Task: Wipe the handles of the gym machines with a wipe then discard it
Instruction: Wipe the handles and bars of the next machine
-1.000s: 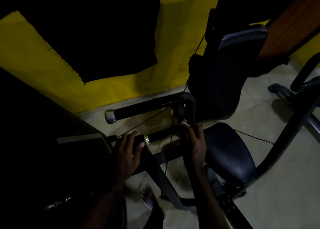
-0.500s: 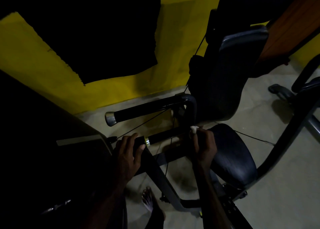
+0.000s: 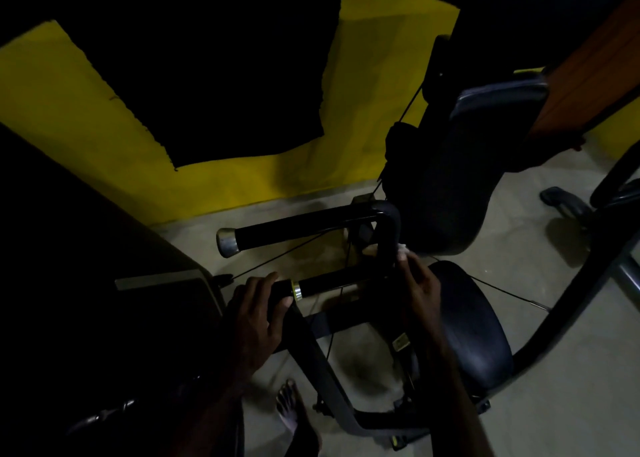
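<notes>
The right hand (image 3: 420,283) has moved back up to the bent bar (image 3: 389,238), its fingers pinching the white wipe (image 3: 401,248) against it. The left hand (image 3: 256,314) still curls around the near handle (image 3: 329,283). Wiping continues; discarding is not yet near.

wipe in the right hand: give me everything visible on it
The wipe shows only as a small white crumpled wad, paper or cloth by its look, in a dim picture. It sits at the fingertips of the right hand, which pinches it against the black upright tube of the handle frame, just below the rounded bend. Most of it is hidden behind fingers and tube; its full size cannot be told.
</notes>
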Demonstrator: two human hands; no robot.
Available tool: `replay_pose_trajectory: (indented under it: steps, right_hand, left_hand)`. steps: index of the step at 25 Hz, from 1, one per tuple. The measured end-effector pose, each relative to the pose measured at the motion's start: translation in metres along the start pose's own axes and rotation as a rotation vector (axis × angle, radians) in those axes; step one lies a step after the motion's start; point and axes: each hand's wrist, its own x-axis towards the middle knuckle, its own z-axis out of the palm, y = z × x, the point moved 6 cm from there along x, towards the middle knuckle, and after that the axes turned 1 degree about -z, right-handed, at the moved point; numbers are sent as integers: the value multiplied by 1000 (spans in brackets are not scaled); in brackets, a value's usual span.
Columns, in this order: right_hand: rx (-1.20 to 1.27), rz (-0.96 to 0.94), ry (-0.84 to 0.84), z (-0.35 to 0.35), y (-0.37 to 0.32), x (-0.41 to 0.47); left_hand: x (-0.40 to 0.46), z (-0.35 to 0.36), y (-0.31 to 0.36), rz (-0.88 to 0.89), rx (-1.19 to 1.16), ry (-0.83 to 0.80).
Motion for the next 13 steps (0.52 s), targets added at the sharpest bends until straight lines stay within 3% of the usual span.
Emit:
replay_pose_trajectory:
  steps: [4, 9, 13]
  right_hand:
    - [15, 28, -45, -6, 12, 20]
    - [-125, 221, -476, -6, 18, 50]
    - [-200, 380, -611, 9, 4, 91]
  left_hand:
    - [0, 2, -3, -15, 6, 16]
    - [0, 4, -5, -21, 13, -5]
    - [-1, 4, -4, -31, 28, 2]
